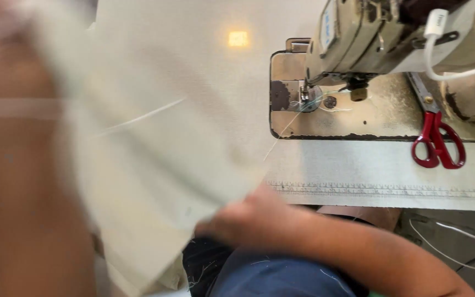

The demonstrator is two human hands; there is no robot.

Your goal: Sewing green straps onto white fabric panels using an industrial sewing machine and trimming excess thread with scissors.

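Below the worn grey metal sewing machine (369, 38), beside red-handled scissors (437, 144), lay a large pale cream woven cloth (160, 137). Pinched at its lower edge by the right hand (243, 217). Left hand (6, 33) raised high, blurred, grip impossible to tell.

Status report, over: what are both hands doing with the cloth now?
Right hand grips the cloth at its lower edge. Left arm raised, blurred, hand itself out of view. Red scissors lie beside the sewing machine, apart from the cloth.
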